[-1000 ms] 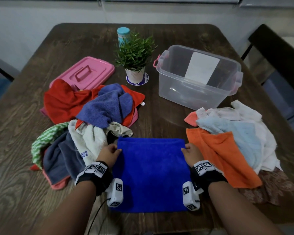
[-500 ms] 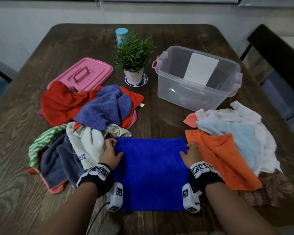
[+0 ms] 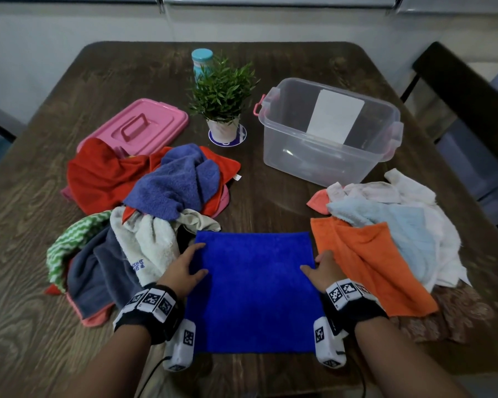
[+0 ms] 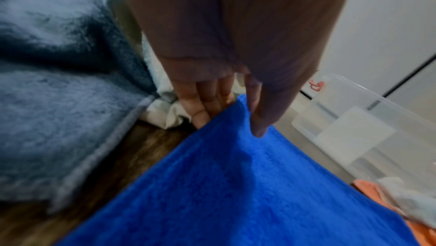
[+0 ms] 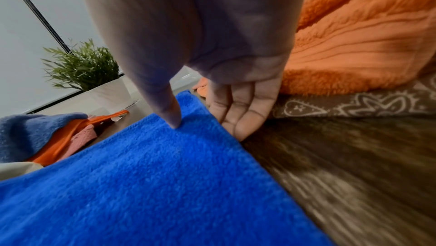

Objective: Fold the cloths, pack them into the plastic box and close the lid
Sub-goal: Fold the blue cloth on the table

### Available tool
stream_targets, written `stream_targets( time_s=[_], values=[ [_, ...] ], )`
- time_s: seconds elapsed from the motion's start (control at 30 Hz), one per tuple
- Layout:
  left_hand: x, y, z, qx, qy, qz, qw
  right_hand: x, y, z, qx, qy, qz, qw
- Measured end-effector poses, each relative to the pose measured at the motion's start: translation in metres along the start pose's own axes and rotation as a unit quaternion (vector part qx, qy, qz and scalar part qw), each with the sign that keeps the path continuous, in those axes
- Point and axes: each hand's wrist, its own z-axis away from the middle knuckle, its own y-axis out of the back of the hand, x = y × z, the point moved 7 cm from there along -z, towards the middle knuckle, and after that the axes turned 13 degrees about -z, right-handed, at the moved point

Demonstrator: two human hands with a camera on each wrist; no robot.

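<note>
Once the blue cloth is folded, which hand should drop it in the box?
Right, probably. The box sits on the table's far right, nearer the right hand than the left hand. The box is open. Both hands rest on the blue cloth edges.

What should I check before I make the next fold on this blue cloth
1. Blue cloth lies flat on the table: ok.
2. Left hand on its left edge, thumb on top: ok.
3. Right hand on its right edge: ok.
4. Orange cloth off the blue one: cannot tell; they meet at the edge.
5. Plastic box open: ok.
6. Pink lid free: not ok; red cloth covers a corner.
</note>
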Motion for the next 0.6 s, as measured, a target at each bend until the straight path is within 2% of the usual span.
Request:
stream_targets(
  time_s=[0.13, 0.27, 0.37, 0.43, 0.53, 0.6],
  values=[
    [-0.009, -0.008, 0.012, -0.036, 0.043, -0.027, 0.998, 0.009, -0.006, 0.006, -0.037, -0.001, 0.118, 0.992],
    [-0.017, -0.009, 0.028, -0.009, 0.074, -0.065, 0.995, 0.015, -0.009, 0.016, -0.032, -0.003, 0.193, 0.981],
    [-0.022, -0.015, 0.041, -0.015, 0.114, -0.128, 0.985, 0.018, -0.004, 0.026, 0.018, -0.017, 0.195, 0.981],
    [-0.021, -0.019, 0.045, -0.026, 0.140, -0.149, 0.978, 0.018, -0.007, 0.029, 0.003, -0.023, 0.210, 0.977],
    [-0.011, -0.026, 0.041, -0.050, 0.127, -0.179, 0.974, 0.017, -0.016, 0.024, -0.037, -0.016, 0.215, 0.976],
    [-0.005, -0.023, 0.033, -0.021, 0.101, -0.148, 0.984, 0.013, -0.014, 0.019, -0.011, 0.009, 0.176, 0.984]
  ],
)
